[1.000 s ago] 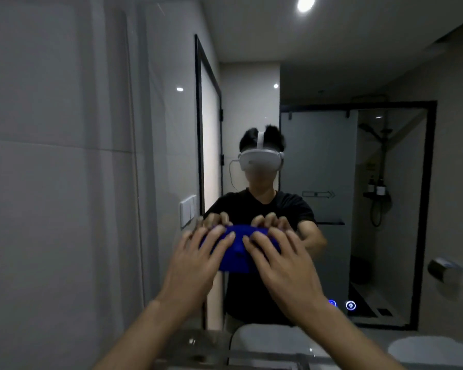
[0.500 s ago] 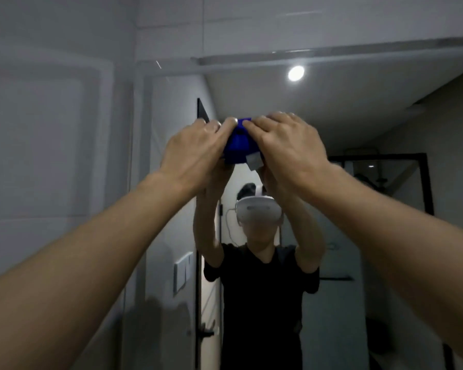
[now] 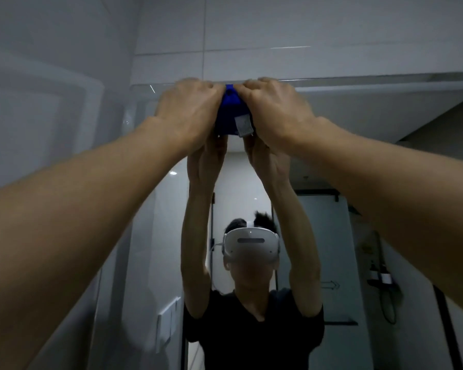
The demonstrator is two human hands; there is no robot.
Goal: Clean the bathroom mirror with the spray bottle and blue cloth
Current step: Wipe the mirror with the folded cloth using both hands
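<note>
Both arms reach up and forward, and the two hands meet at the top edge of the bathroom mirror (image 3: 332, 209). The left hand (image 3: 190, 110) and the right hand (image 3: 275, 110) sit side by side, fingers curled over, and each grip is closed on the blue cloth (image 3: 231, 116) bunched between them. The cloth is pressed against the glass just under the mirror's upper border, near the middle of the view. A small white label (image 3: 244, 126) hangs from the cloth's lower right corner, next to the right hand. Only the strip of cloth between the two hands shows; the rest is covered by the palms.

The mirror reflects the person with raised arms, a black T-shirt (image 3: 251, 340) and a white headset (image 3: 250, 244). Also reflected are a white wall switch (image 3: 167, 324) at lower left and a dark-framed glass shower enclosure (image 3: 340, 236) at right. Pale wall tiles (image 3: 278, 28) run above the mirror.
</note>
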